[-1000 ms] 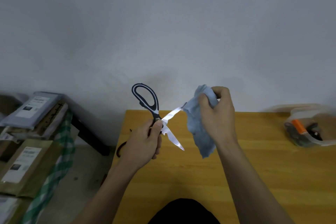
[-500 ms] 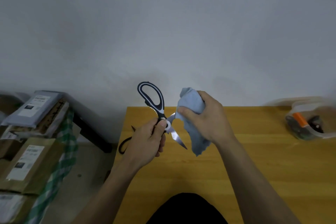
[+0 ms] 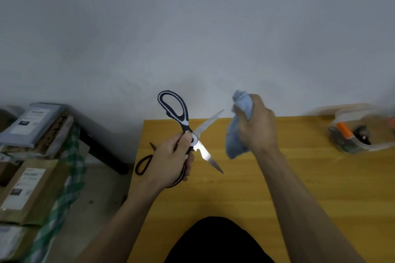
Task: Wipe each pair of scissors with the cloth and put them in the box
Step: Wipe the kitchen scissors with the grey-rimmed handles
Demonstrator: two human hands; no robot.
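My left hand (image 3: 171,160) grips black-and-white kitchen scissors (image 3: 183,126) near the pivot, above the left part of the wooden table (image 3: 277,177). Their blades are spread apart: one points up-right, the other down-right. My right hand (image 3: 256,128) is closed around a bunched light-blue cloth (image 3: 237,134), which hangs just right of the upper blade tip without touching it. A second, all-black pair of scissors (image 3: 145,161) lies at the table's left edge, partly hidden behind my left hand. A clear plastic box (image 3: 361,132) at the far right holds several items, one with an orange handle.
Cardboard parcels and grey mail bags (image 3: 30,145) are stacked on the floor to the left, with a green checked cloth (image 3: 72,162) draped between them. A white wall stands right behind the table. Dark clothing (image 3: 215,241) shows at the bottom centre.
My right hand slid the cloth off the upper blade and drew away to the right. The blades are now spread wider and bare. My left hand kept its hold.
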